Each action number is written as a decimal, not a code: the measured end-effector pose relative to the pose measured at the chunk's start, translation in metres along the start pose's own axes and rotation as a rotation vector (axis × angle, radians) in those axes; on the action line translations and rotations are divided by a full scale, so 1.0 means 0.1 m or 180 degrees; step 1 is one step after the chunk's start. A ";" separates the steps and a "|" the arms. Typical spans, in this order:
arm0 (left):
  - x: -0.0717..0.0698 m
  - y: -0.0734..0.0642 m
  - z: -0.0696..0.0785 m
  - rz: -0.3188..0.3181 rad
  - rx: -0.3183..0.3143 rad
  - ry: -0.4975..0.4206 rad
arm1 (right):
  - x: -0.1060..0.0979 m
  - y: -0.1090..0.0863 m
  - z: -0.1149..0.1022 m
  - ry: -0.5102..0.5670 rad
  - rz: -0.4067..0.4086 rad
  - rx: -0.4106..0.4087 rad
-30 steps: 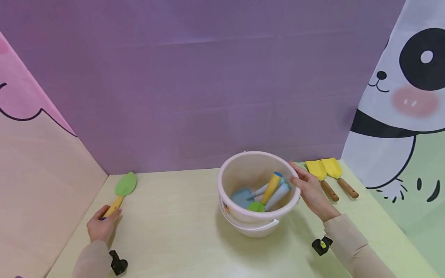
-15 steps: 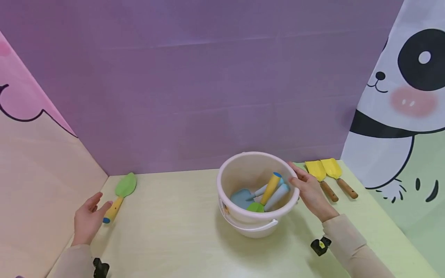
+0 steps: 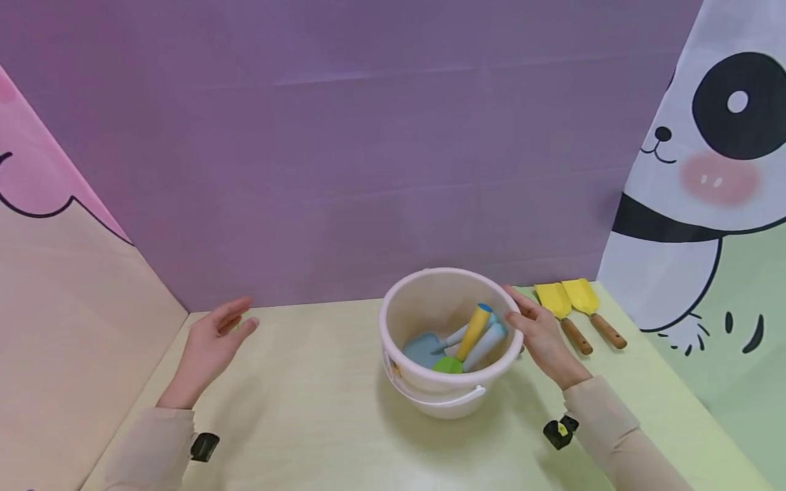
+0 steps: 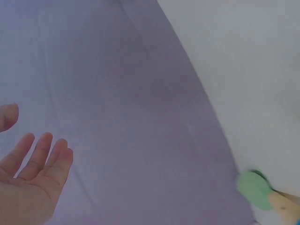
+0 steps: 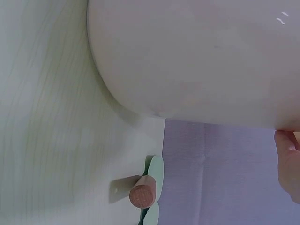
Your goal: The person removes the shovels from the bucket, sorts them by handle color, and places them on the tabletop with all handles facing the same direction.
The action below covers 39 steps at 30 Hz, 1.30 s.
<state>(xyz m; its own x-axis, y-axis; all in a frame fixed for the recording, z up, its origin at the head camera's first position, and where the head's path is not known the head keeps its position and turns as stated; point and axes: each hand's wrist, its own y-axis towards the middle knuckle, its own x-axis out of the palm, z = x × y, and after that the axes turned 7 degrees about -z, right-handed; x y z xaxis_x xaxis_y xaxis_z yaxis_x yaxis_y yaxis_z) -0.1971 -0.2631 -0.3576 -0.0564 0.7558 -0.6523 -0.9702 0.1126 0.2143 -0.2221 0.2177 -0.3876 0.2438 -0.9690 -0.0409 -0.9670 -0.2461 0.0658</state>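
A pale pink bucket (image 3: 451,392) stands on the table with small garden tools inside. Among them are a blue trowel (image 3: 424,350), a yellow handle (image 3: 474,333) on a green blade, and a light blue handle (image 3: 486,346). My right hand (image 3: 546,344) grips its right rim, thumb over the edge and fingers outside. My left hand (image 3: 211,348) is raised on the left, fingers apart, holding nothing. It hides the green trowel (image 4: 254,188) in the head view. That trowel lies at the lower right of the left wrist view, its yellow handle partly cut off.
Two yellow shovels (image 3: 566,300) with wooden handles lie side by side at the right back of the table (image 3: 307,395). A purple backdrop (image 3: 344,170) rises behind it. Printed side panels (image 3: 681,273) flank both sides.
My left hand has let go of the green trowel's handle, drawn back to the left, then moved up and right over it. The right hand stays on the bucket.
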 end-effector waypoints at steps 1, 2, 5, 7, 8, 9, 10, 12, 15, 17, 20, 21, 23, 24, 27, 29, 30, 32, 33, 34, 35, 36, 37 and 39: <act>0.03 0.01 0.08 -0.0040 0.0066 -0.0025 | 0.00 0.00 0.00 -0.0003 0.0005 0.0006; 0.05 0.03 0.16 -0.0083 0.0134 -0.0069 | 0.00 0.00 0.00 -0.0011 0.0010 0.0008; 0.13 0.08 0.38 -0.0188 0.0317 -0.0135 | -0.01 0.01 -0.01 -0.0020 0.0021 0.0002; 0.19 0.11 0.50 -0.0252 0.0416 -0.0147 | -0.02 0.01 -0.01 -0.0019 0.0024 -0.0006; 0.23 0.12 0.55 -0.0281 0.0459 -0.0152 | -0.02 0.01 -0.01 -0.0019 0.0030 -0.0011; 0.27 0.12 0.60 -0.0314 0.0509 -0.0166 | -0.02 0.01 -0.01 -0.0018 0.0041 -0.0015; 0.31 0.13 0.64 -0.0339 0.0553 -0.0178 | -0.02 0.01 -0.01 -0.0014 0.0046 -0.0023; 0.42 0.13 0.72 -0.0363 0.0655 -0.0161 | -0.03 0.00 -0.01 0.0000 0.0058 -0.0025; 0.59 0.12 0.84 -0.0392 0.0866 -0.0114 | -0.03 -0.01 -0.01 0.0040 0.0056 -0.0023; 0.70 0.11 0.92 -0.0387 0.1054 -0.0010 | -0.02 -0.02 -0.01 0.0058 0.0052 -0.0006; 0.85 0.10 1.06 -0.0391 0.1401 0.0137 | -0.02 -0.04 -0.01 0.0064 0.0048 0.0024; 0.89 0.10 1.09 -0.0399 0.1506 0.0192 | -0.02 -0.04 -0.01 0.0061 0.0048 0.0028; 0.98 0.10 1.16 -0.0426 0.1735 0.0255 | -0.02 -0.04 -0.01 0.0060 0.0043 0.0028; 1.02 0.10 1.19 -0.0463 0.1832 0.0258 | -0.03 -0.04 0.00 0.0057 0.0033 0.0022; 1.12 0.12 1.29 -0.0661 0.2039 0.0239 | -0.03 -0.03 0.00 0.0062 0.0024 -0.0008; 1.18 0.15 1.35 -0.0844 0.2144 0.0178 | -0.03 -0.02 0.00 0.0077 0.0023 -0.0020; 1.21 0.17 1.38 -0.0950 0.2168 0.0153 | -0.02 -0.02 0.00 0.0081 0.0024 -0.0023; 1.28 0.22 1.44 -0.1145 0.2190 0.0109 | -0.02 -0.01 0.00 0.0095 0.0033 -0.0020; 1.31 0.24 1.47 -0.1223 0.2197 0.0105 | -0.01 -0.01 0.00 0.0099 0.0034 -0.0017; 1.35 0.27 1.49 -0.1296 0.2203 0.0095 | -0.01 -0.01 0.00 0.0106 0.0033 -0.0015; 1.38 0.31 1.52 -0.1359 0.2204 0.0098 | -0.01 -0.01 0.00 0.0110 0.0034 -0.0012; 1.42 0.34 1.55 -0.1422 0.2195 0.0095 | 0.00 -0.01 0.00 0.0109 0.0033 -0.0007; 1.45 0.37 1.57 -0.1481 0.2175 0.0088 | 0.00 -0.01 0.00 0.0106 0.0033 0.0000; 1.53 0.44 1.61 -0.1570 0.2154 0.0087 | 0.01 -0.01 0.00 0.0088 0.0037 0.0011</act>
<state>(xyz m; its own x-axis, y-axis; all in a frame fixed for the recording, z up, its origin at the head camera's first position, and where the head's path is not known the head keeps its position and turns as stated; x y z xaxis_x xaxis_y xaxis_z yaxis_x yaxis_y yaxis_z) -0.2101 -0.0386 -0.3310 0.3234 0.5036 -0.8012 -0.5347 0.7958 0.2843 -0.2213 0.2172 -0.3880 0.2345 -0.9720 -0.0125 -0.9700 -0.2348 0.0627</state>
